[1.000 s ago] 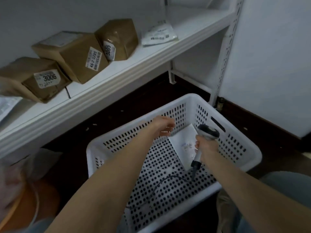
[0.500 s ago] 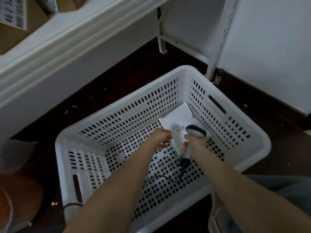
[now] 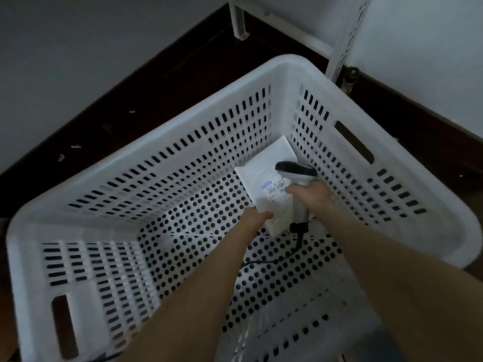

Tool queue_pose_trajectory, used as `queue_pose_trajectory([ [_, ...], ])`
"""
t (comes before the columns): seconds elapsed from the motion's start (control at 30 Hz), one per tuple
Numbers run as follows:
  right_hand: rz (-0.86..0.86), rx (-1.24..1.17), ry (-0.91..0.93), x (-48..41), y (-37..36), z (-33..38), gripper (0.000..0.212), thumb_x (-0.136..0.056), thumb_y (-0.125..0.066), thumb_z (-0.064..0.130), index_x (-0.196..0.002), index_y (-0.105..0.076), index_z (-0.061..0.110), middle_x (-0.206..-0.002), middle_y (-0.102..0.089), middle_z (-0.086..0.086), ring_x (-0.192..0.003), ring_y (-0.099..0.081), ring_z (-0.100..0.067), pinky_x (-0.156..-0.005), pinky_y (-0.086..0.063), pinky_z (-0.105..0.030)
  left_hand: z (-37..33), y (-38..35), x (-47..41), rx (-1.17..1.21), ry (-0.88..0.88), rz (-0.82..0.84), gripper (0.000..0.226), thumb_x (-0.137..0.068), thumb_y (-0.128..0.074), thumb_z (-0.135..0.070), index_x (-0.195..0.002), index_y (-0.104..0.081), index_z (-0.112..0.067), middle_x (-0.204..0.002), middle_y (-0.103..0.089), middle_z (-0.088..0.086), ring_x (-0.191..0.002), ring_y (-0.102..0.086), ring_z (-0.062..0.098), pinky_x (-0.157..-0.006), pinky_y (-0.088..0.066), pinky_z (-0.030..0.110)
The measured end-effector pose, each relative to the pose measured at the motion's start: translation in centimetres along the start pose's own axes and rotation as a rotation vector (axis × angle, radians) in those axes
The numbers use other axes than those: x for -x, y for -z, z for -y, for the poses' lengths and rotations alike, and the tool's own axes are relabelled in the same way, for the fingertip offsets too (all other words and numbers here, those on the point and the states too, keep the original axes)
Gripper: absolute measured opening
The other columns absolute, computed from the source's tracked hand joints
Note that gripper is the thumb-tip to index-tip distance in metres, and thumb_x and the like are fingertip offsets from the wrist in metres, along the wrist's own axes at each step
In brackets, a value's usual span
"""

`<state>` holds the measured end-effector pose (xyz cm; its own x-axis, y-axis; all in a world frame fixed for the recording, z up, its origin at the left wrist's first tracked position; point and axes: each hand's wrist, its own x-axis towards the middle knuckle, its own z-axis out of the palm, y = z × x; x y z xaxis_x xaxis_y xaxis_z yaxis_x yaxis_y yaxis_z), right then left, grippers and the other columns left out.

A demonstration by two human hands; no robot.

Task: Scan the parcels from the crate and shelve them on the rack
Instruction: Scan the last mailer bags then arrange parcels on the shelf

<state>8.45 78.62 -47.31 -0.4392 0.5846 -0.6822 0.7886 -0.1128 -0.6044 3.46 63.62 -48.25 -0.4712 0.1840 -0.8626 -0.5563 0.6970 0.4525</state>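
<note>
A white perforated crate (image 3: 261, 82) fills the view. Inside it, near the far right corner, lies a flat white parcel (image 3: 264, 168) with a barcode label facing up. My left hand (image 3: 254, 222) pinches the parcel's near left edge. My right hand (image 3: 311, 194) grips the handle of a white barcode scanner (image 3: 296, 169), whose dark head hovers just over the label. The scanner's black cable (image 3: 298, 244) trails across the crate floor. The rest of the crate floor shows no other parcel.
The rack's white uprights (image 3: 345, 35) and a foot bracket (image 3: 239, 19) stand behind the crate on the dark floor (image 3: 146, 87). A pale wall (image 3: 431, 48) lies to the right. The shelf with boxes is out of view.
The view has tilted down, so the shelf and its boxes have left the frame. My left hand has reached the parcel and taken its edge. The scanner has closed in over the label.
</note>
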Motion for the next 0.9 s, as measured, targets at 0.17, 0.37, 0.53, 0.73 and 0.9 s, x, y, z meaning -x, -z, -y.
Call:
queue_pose_trajectory([
  [0.17, 0.100, -0.046, 0.129, -2.8, 0.5, 0.4, 0.065, -0.065, -0.081, 0.030, -0.126, -0.060, 0.018, -0.118, -0.062, 0.001, -0.108, -0.058, -0.017, -0.086, -0.046, -0.029, 2.2, -1.2, -3.3, 0.148, 0.066, -0.056, 0.069, -0.088, -0.065, -0.022, -0.144, -0.028, -0.005, -0.137, -0.046, 0.012, -0.113, -0.049, 0.022, -0.082, -0.040, 0.033],
  [0.37, 0.152, -0.124, 0.060, -4.1, -0.2, -1.8, 0.053, -0.079, -0.076, 0.022, -0.128, -0.059, 0.010, -0.123, -0.061, -0.004, -0.112, -0.058, -0.022, -0.093, -0.050, -0.036, 3.1, -1.6, -4.7, 0.294, 0.125, 0.000, 0.060, -0.081, -0.071, -0.023, -0.134, -0.049, -0.005, -0.127, -0.058, 0.012, -0.110, -0.059, 0.027, -0.095, -0.050, 0.041],
  [0.53, 0.334, -0.144, -0.181, -2.8, -0.7, -2.8, 0.046, -0.080, -0.072, 0.020, -0.121, -0.057, 0.011, -0.118, -0.062, -0.011, -0.103, -0.060, -0.027, -0.087, -0.053, -0.041, 4.5, 2.4, -3.0, 0.266, 0.143, -0.012, 0.056, -0.079, -0.076, -0.037, -0.118, -0.055, -0.003, -0.113, -0.065, 0.012, -0.096, -0.064, 0.024, -0.087, -0.053, 0.038],
  [0.73, 0.322, -0.149, -0.212, 1.3, -1.2, -0.5, 0.053, -0.071, -0.077, 0.027, -0.118, -0.058, 0.010, -0.112, -0.062, -0.011, -0.100, -0.060, -0.029, -0.088, -0.053, -0.043, 0.9, 8.3, 2.5, 0.237, 0.010, 0.112, 0.041, -0.082, -0.073, -0.020, -0.118, -0.060, -0.004, -0.117, -0.067, 0.015, -0.103, -0.065, 0.034, -0.090, -0.052, 0.054],
  [0.9, 0.274, -0.283, -0.081, 7.0, 0.3, 1.9, 0.029, -0.082, -0.074, 0.025, -0.105, -0.061, 0.015, -0.092, -0.063, -0.003, -0.082, -0.061, -0.019, -0.069, -0.054, -0.035, -0.5, 11.4, 8.9, 0.060, -0.153, -0.108, 0.030, -0.085, -0.070, -0.009, -0.112, -0.061, -0.001, -0.106, -0.068, 0.013, -0.083, -0.068, 0.027, -0.070, -0.057, 0.038],
])
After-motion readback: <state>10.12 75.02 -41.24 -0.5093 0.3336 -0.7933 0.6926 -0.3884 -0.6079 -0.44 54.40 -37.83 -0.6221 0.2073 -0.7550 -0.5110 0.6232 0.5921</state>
